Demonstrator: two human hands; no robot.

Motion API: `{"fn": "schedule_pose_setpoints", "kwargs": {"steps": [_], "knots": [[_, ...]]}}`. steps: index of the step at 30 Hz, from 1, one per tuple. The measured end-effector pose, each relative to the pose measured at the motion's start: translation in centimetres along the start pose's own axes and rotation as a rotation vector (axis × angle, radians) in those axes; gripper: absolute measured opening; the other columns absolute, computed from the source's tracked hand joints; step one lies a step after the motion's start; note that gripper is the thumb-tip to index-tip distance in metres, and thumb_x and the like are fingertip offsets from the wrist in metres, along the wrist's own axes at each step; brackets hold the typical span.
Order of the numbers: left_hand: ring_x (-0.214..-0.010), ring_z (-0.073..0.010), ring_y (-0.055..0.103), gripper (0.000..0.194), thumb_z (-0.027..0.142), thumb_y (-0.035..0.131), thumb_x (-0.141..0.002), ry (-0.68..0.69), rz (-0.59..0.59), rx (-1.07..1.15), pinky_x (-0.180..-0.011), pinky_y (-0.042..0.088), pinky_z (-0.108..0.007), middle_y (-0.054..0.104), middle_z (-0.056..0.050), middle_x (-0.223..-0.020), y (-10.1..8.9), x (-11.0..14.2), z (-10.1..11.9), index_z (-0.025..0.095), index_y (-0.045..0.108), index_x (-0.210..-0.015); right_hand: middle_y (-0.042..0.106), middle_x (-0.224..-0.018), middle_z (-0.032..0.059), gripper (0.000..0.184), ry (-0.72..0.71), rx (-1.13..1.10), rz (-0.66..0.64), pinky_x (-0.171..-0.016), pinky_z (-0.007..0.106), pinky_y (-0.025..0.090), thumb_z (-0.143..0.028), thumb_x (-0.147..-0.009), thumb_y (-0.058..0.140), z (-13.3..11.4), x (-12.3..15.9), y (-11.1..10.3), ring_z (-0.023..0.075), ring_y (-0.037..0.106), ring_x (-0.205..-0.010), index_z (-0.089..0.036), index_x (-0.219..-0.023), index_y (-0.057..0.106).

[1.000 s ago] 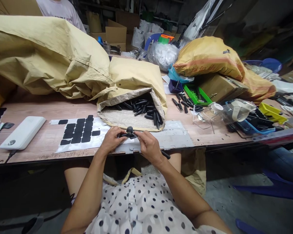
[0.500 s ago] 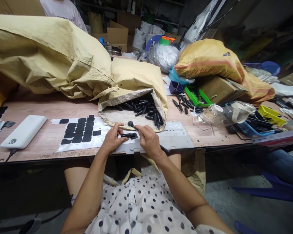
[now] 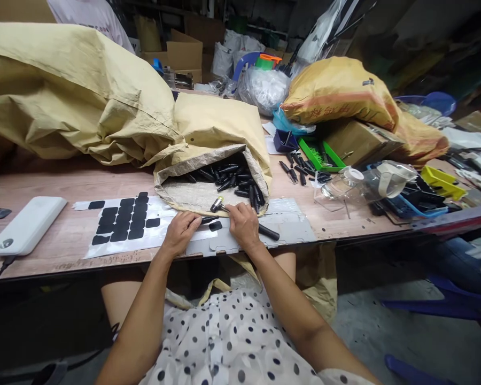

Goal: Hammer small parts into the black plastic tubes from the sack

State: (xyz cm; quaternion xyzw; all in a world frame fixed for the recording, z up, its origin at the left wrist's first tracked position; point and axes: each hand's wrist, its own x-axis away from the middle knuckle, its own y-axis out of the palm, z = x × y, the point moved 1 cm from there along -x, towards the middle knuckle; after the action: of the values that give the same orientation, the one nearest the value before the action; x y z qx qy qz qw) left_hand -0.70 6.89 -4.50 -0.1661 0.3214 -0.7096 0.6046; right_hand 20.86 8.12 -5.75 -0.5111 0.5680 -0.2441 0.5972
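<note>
My left hand [image 3: 181, 230] pinches a slim black plastic rod [image 3: 208, 219] at the table's near edge. My right hand [image 3: 243, 225] is closed on a rod with a round knob head [image 3: 216, 205]; a black cylinder [image 3: 268, 232] sticks out behind its palm. A small black pad [image 3: 215, 226] lies on the backing sheet between my hands. Just beyond them an open tan sack [image 3: 208, 190] spills several black rods [image 3: 236, 179]. A white sheet with several black adhesive pads [image 3: 124, 219] lies to the left of my left hand.
A white power bank [image 3: 24, 224] lies at the left. A big tan sack [image 3: 76, 91] fills the back left. Green tray [image 3: 318, 155], clear jug [image 3: 369, 184], yellow tray [image 3: 443, 182], loose black rods [image 3: 299, 171] and an orange-tan sack [image 3: 340, 93] crowd the right. A person stands behind the table [image 3: 88, 13].
My hands have drawn apart and sunk to the table. The knob-headed rod has gone with my right hand toward the sack mouth; a black pad now lies between my hands.
</note>
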Motion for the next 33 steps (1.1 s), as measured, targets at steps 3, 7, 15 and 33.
{"fn": "schedule_pose_setpoints", "kwargs": {"steps": [3, 7, 15, 33], "knots": [[-0.086, -0.0219, 0.057, 0.038, 0.043, 0.039, -0.100, 0.004, -0.007, -0.030, -0.081, 0.048, -0.035, 0.069, -0.003, -0.085, 0.1, 0.0, -0.3, 0.023, 0.065, -0.081, 0.061, -0.088, 0.0068, 0.034, -0.009, 0.012, -0.001, -0.075, 0.033, 0.035, -0.013, -0.097, 0.049, 0.0, -0.1, 0.0, 0.0229, 0.049, -0.085, -0.027, -0.116, 0.074], [-0.086, -0.0218, 0.056, 0.040, 0.045, 0.036, -0.101, 0.005, -0.012, -0.038, -0.081, 0.047, -0.035, 0.067, -0.003, -0.084, 0.2, 0.0, -0.5, 0.024, 0.061, -0.077, 0.061, -0.090, 0.0072, 0.033, -0.004, 0.017, -0.008, -0.076, 0.033, 0.034, -0.014, -0.097, 0.049, 0.0, -0.1, 0.1, 0.0234, 0.048, -0.087, -0.026, -0.116, 0.074], [-0.076, -0.0208, 0.053, 0.038, 0.043, 0.038, -0.099, 0.003, 0.021, -0.010, -0.077, 0.047, -0.035, 0.061, -0.002, -0.074, 0.1, -0.3, -0.2, 0.024, 0.049, -0.068, 0.061, -0.092, 0.0073, 0.032, 0.002, 0.027, -0.017, -0.075, 0.034, 0.032, -0.014, -0.097, 0.050, -0.2, -0.2, 0.2, 0.0236, 0.048, -0.088, -0.027, -0.116, 0.073], [-0.078, -0.0300, 0.070, 0.036, 0.040, 0.036, -0.093, -0.542, -0.510, -0.222, -0.073, 0.047, -0.037, 0.066, -0.007, -0.068, 5.2, 10.9, -1.3, 0.027, 0.042, -0.060, 0.062, -0.095, 0.0078, 0.031, 0.008, 0.044, -0.057, -0.075, 0.034, 0.032, -0.017, -0.097, 0.050, -0.4, -0.4, 0.0, 0.0238, 0.047, -0.089, -0.026, -0.118, 0.071]]}}
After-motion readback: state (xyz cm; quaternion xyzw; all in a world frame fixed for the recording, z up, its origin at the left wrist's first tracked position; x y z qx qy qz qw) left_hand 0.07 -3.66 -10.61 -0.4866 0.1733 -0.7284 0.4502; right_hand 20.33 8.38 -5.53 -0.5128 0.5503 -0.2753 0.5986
